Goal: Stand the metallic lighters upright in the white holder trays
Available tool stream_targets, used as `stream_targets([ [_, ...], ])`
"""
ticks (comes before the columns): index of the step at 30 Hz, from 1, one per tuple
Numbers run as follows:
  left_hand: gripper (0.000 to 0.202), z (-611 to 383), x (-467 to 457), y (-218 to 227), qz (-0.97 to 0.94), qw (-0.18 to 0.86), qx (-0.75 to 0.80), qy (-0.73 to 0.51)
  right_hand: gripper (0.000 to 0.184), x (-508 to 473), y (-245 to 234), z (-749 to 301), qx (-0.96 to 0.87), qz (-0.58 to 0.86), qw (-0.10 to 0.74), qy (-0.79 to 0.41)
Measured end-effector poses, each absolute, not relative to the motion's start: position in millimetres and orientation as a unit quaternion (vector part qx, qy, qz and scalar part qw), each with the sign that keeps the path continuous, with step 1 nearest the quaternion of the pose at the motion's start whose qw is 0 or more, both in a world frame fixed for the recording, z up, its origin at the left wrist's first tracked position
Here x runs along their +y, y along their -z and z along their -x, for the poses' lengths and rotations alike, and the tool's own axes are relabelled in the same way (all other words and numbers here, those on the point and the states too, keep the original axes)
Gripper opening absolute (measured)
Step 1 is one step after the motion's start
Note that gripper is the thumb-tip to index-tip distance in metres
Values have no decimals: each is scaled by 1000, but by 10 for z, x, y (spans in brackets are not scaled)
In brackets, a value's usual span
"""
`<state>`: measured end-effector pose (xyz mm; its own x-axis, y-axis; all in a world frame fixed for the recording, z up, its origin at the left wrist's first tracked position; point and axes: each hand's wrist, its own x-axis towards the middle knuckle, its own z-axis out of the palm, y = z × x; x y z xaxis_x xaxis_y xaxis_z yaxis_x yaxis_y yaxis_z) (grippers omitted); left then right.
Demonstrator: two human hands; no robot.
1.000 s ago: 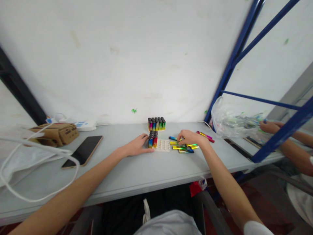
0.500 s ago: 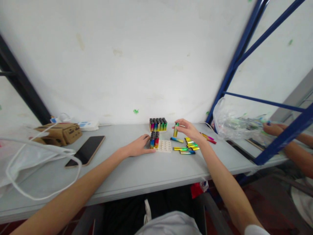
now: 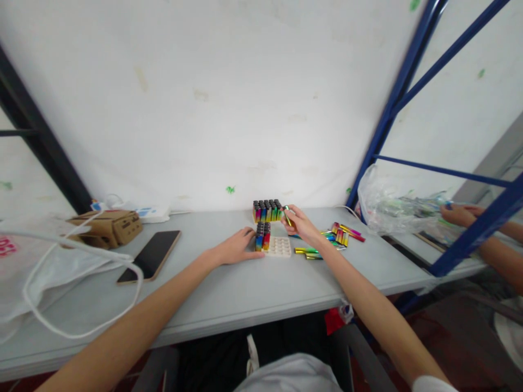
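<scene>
My left hand [image 3: 236, 246] rests on the table at the left side of a white tray [image 3: 281, 247], thumb at its front corner and fingers behind, gripping it. Shiny multicoloured lighters [image 3: 262, 237] with black tops stand in the tray's left part; its round holes show to the right. Above the table, behind the tray's right side, my right hand [image 3: 300, 223] pinches a gold-green lighter [image 3: 289, 216], tilted. Several loose lighters [image 3: 312, 252] lie right of the tray, partly hidden by my right forearm. Farther back stands a full block of lighters [image 3: 267, 210].
A black phone [image 3: 151, 256], a cardboard box [image 3: 110, 227], a power strip [image 3: 153, 213] and a white cable [image 3: 77, 333] lie at left. Blue rack posts [image 3: 384, 130] rise at right beside a clear plastic bag [image 3: 379, 207]. Another person's hands [image 3: 460, 214] are at far right.
My right hand has moved left toward the tray, and its lighter has gone from upright to tilted. My left hand stays at the tray. The view has shifted slightly.
</scene>
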<state>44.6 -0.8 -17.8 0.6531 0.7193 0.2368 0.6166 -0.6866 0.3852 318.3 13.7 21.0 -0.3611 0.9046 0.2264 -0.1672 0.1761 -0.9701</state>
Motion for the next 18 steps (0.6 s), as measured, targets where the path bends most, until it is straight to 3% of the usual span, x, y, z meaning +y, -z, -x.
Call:
stream_targets([
  [8, 78, -445, 3, 190, -901, 134, 364, -192, 61, 85, -73, -3092, -648, 425, 496, -392],
  [13, 75, -437, -9, 179, -902, 126, 364, -193, 53, 115, 7, -3090, -659, 485, 508, -270],
  [18, 74, -435, -15, 180, -902, 128, 359, -200, 50, 73, -36, -3088, -673, 477, 512, -241],
])
